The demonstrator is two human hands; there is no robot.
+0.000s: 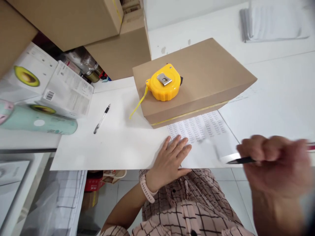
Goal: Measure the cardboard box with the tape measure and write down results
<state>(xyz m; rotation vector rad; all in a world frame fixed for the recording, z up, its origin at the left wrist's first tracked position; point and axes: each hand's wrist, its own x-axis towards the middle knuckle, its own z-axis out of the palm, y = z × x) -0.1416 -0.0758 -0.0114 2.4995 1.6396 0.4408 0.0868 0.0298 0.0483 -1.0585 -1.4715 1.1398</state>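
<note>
My left hand (172, 160) lies flat, fingers together, on the near edge of a printed sheet of small numbers (204, 131) on the white table (115, 141). My right hand (273, 164), blurred and close to the camera, is closed around a dark pen (240, 160) whose tip points left over the sheet's near right corner. Just beyond the sheet lies a flat brown cardboard box (209, 75) with a yellow tape measure (164, 82) resting on its top; the tape measure's yellow strap hangs off the box's left edge.
A second pen (101, 119) lies loose on the table to the left. White avocado-printed boxes (49, 85) and a mint-green cylinder (39, 120) sit at the far left. Large cardboard boxes (98, 29) stand behind. A stack of white paper (273, 19) is at the far right.
</note>
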